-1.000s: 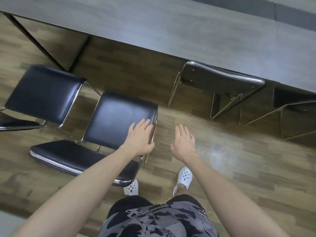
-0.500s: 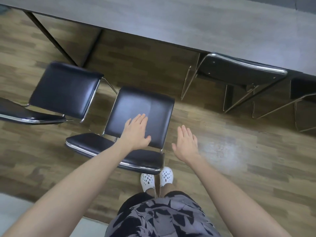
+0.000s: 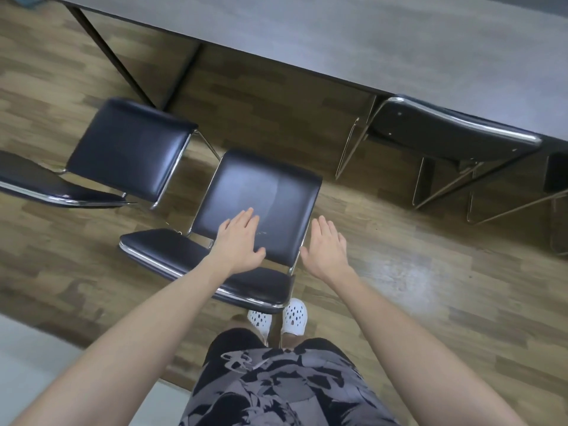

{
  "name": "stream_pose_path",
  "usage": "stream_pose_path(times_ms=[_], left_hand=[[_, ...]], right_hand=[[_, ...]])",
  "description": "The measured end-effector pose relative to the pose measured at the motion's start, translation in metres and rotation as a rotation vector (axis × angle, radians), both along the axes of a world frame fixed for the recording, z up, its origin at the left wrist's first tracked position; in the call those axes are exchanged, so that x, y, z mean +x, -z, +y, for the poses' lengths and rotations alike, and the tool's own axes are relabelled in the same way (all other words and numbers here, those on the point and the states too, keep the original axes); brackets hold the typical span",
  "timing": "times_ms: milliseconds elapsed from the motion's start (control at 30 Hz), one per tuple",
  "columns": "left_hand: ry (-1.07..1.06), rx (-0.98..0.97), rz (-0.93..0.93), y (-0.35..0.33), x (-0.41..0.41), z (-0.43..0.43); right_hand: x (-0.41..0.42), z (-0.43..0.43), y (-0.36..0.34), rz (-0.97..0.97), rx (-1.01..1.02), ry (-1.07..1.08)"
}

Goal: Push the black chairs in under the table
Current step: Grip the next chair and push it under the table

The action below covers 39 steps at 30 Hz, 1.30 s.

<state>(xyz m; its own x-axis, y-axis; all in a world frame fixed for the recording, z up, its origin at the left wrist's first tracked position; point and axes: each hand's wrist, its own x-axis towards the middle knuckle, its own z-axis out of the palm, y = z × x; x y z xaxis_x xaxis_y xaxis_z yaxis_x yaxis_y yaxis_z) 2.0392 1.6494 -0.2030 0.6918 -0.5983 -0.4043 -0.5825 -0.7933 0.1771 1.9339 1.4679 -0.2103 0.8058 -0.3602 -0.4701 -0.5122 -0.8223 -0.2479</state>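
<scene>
A black padded chair (image 3: 261,195) with a chrome frame stands right in front of me, its seat well clear of the grey table (image 3: 353,41). My left hand (image 3: 241,241) is stretched flat over the rear of its seat, fingers straight. My right hand (image 3: 327,249) hovers open just beyond the chair's right edge, holding nothing. A second black chair (image 3: 129,149) stands to the left, also away from the table. A third black chair (image 3: 445,133) at the right sits pushed in under the table edge.
Dark table legs (image 3: 123,56) slant down to the wooden floor at the upper left. Chrome legs of a further chair (image 3: 522,207) show at the far right. My white clogs (image 3: 278,316) stand just behind the near chair's backrest.
The view has swung so the near chair now lies centred before me. My left hand has slid from the seat's right corner toward its middle; my right hand has come closer to the seat's edge.
</scene>
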Motion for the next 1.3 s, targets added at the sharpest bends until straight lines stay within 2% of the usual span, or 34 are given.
stream_pose_path(times_ms=[233, 500, 667, 967, 1133, 1300], left_hand=[[-0.020, 0.021, 0.017, 0.005, 0.017, 0.011], [0.059, 0.022, 0.101, 0.015, 0.054, 0.040], [0.141, 0.027, 0.098, 0.025, 0.079, 0.082], [0.374, 0.063, 0.150, 0.045, 0.115, 0.188], [0.486, 0.063, 0.168, 0.050, 0.124, 0.214], [0.535, 0.107, 0.161, 0.052, 0.115, 0.228]], right_hand=[[0.009, 0.010, 0.006, 0.019, 0.007, -0.032], [0.035, 0.048, 0.016, 0.055, -0.028, -0.004], [0.053, 0.091, 0.025, 0.104, -0.073, 0.000], [0.053, 0.182, 0.032, 0.236, 0.067, 0.034], [0.048, 0.219, 0.026, 0.265, 0.102, 0.053], [0.034, 0.239, 0.027, 0.375, 0.036, 0.024]])
